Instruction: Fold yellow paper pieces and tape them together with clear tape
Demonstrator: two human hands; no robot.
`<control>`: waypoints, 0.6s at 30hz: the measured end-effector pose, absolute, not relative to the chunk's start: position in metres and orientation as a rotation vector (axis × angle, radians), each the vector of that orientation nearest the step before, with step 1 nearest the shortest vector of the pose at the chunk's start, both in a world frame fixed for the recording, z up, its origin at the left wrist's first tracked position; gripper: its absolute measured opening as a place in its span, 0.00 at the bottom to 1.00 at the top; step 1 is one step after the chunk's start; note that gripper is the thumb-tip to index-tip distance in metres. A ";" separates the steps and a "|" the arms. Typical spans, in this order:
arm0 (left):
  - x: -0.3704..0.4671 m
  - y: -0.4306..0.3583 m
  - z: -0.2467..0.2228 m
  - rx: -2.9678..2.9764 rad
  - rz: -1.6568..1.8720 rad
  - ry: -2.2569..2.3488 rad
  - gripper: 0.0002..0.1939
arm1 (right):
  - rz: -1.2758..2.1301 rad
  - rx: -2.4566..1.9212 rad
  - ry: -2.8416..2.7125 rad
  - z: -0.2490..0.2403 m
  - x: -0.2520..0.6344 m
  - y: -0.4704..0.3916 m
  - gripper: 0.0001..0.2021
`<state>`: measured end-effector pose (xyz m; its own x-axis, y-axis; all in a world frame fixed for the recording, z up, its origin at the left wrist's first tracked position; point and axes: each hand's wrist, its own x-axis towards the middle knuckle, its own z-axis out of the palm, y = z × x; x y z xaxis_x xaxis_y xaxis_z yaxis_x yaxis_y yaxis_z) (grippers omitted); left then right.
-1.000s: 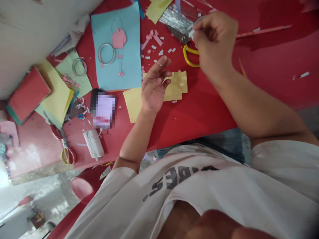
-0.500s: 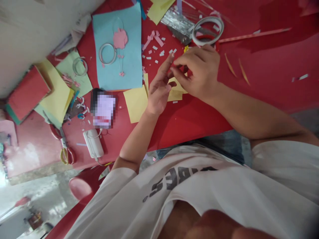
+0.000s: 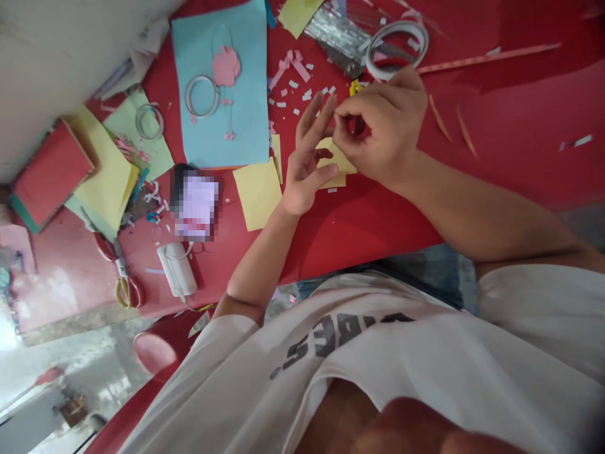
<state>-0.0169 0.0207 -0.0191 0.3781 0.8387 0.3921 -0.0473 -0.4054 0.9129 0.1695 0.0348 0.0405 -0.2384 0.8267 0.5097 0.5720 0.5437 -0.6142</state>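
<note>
My left hand [image 3: 308,165] is held over the red table with its fingers stretched apart. Beside its fingertips, my right hand [image 3: 385,129] has thumb and index finger pinched together; whatever lies in the pinch, if anything, is too small to make out. Under and between the hands lie yellow paper pieces [image 3: 343,154], partly covered. Small white paper bits [image 3: 307,94] and pink paper strips [image 3: 297,66] are scattered just beyond the left fingers. A roll of tape [image 3: 422,47] lies past my right hand, whose knuckles partly overlap it.
A blue sheet [image 3: 250,82] carries a tape roll [image 3: 189,98] and a pink paper cutout [image 3: 225,66] on thread. To the left are a phone-like device [image 3: 198,205], a white power bank [image 3: 177,271], scissors [image 3: 121,271] and a red notebook [image 3: 54,173]. A pink pencil-like stick [image 3: 491,58] lies right.
My left fingers have spread wider, and its thumb has moved away from the other fingers. The right thumb and index finger have closed into a pinch, shifting slightly right.
</note>
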 end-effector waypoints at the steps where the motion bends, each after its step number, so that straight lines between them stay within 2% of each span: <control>1: -0.017 0.021 -0.018 1.707 1.187 0.699 0.51 | 0.407 -1.139 -1.897 0.041 0.169 0.035 0.06; 3: -0.018 0.022 -0.016 1.720 1.189 0.690 0.51 | 0.473 -1.150 -1.838 0.042 0.169 0.034 0.07; 8: -0.020 0.018 -0.011 1.630 1.219 0.809 0.41 | 0.453 -1.051 -1.792 0.043 0.168 0.032 0.08; 11: -0.020 0.017 -0.012 1.711 1.251 0.766 0.40 | 0.452 -1.005 -1.748 0.044 0.166 0.030 0.09; 18: -0.023 0.023 -0.017 1.569 1.325 0.810 0.31 | 0.787 -0.971 -1.522 0.052 0.157 0.027 0.07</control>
